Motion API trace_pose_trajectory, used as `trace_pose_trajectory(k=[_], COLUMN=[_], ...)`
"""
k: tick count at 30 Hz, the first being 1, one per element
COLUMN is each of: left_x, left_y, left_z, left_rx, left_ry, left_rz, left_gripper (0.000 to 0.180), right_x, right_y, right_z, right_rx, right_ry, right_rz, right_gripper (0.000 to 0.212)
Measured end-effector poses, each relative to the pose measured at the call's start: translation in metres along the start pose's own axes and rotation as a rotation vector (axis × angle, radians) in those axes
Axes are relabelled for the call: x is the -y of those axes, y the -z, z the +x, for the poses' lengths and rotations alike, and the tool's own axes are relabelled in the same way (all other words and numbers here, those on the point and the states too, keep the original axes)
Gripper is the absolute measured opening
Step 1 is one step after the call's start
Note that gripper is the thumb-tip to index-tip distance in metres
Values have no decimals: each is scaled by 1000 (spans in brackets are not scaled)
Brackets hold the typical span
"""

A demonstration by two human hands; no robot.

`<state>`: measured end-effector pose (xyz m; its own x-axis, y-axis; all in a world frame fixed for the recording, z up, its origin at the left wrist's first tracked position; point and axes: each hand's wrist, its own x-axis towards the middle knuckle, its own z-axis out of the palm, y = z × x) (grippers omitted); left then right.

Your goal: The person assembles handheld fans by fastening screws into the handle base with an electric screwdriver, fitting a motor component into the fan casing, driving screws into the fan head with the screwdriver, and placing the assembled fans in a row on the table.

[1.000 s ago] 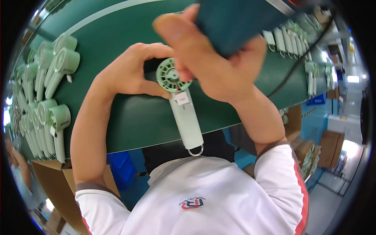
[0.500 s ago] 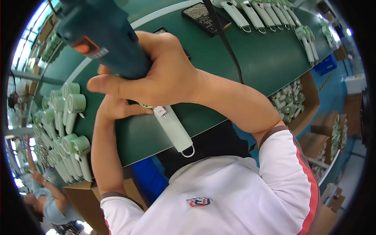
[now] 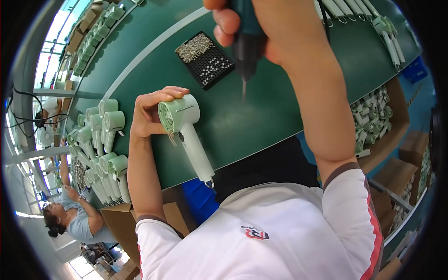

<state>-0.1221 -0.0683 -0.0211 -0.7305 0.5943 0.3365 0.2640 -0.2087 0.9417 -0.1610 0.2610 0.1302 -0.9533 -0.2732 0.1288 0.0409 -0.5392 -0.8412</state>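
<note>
My left hand (image 3: 148, 113) is wrapped round the head of a pale green and white handheld fan (image 3: 198, 151). The fan's open green face points left, and its handle slants down toward me, ending in a metal ring. Two thin wires hang by the neck. My right hand (image 3: 280, 29) grips a dark teal electric screwdriver (image 3: 247, 44), partly cut off by the upper edge. Its thin bit points down at the bench, apart from the fan. Beyond the fan lies a black screw tray (image 3: 205, 59), with loose screws heaped at one end and others set in holes.
Several similar fans (image 3: 112, 122) stand on the left of the green bench (image 3: 233, 133). White handles (image 3: 343, 8) lie in a row at the far right. Right of the bench is a carton (image 3: 396, 105) of small green parts. A person (image 3: 74, 212) sits at the left.
My right hand and the screwdriver have moved off the fan, to the right. The fan head has been turned and is now in plain sight. The view has shifted, bringing the screw tray into sight.
</note>
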Motion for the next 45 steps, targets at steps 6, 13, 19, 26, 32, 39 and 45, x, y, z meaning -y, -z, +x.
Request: trace_pose_trajectory(k=[6,13,19,26,32,39,45], left_x=[-2,-21,-22,-12,-10,-9,-13], left_y=[0,-37,-67,-68,-67,-72,-93], left_z=[-1,13,20,18,27,18,33], left_rx=[18,-240,-385,-374,-228,-148,-52], left_ry=[-69,180,295,217,136,103,17], left_rz=[-30,123,350,201,149,31,-200], left_gripper=[86,83,69,43,47,63,90], right_x=[-13,-59,-67,-71,-63,-71,-55], right_y=[11,22,22,27,34,62,94], right_z=[-71,-174,-195,-184,-186,-193,-203], right_rx=[-19,52,-142,-326,-387,-431,-572], right_ry=[-72,-240,-327,-296,-317,-398,-255], right_rz=[-387,-653,-627,-656,-635,-390,-191], right_gripper=[25,61,58,40,36,38,40])
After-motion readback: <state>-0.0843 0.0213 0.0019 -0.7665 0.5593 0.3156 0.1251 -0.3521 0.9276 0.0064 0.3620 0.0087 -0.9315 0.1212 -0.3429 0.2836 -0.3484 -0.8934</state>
